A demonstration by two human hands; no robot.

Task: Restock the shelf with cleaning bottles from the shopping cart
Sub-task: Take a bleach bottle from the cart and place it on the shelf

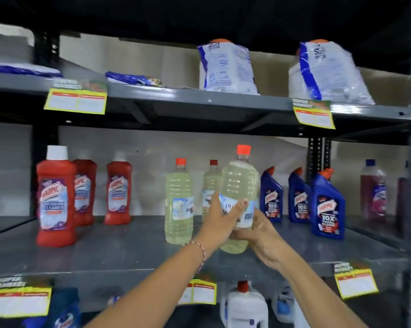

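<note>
In the head view, both hands hold one clear bottle [239, 200] of pale yellow liquid with a red cap, upright, its base at or just above the front part of the middle shelf [128, 252]; whether it touches the shelf cannot be told. The left hand [219, 222] wraps the labelled middle of the bottle, fingers curled round it with the fingertips on the label, and a beaded band sits on that wrist. The right hand [262, 235] cups the lower right side of the bottle, fingers closed on it. Just left of the held bottle stands a second yellow bottle [178, 204], and a third [210, 185] stands behind, toward the back edge; both hold the same pale liquid under red caps. Toward the left end of the shelf stand three red bottles [55, 200] with white caps, one near the front edge and two further back. Right of the held bottle stand three blue bottles [327, 207] with angled red nozzles, and by the right edge a clear bottle of dark pink liquid [373, 190] with a blue cap. On the upper shelf [199, 100] two white and blue bags [227, 67] stand toward the right. Below the middle shelf a white jug [244, 306] with a red cap shows. Yellow price tags [76, 100] hang from the shelf front edges.
</note>
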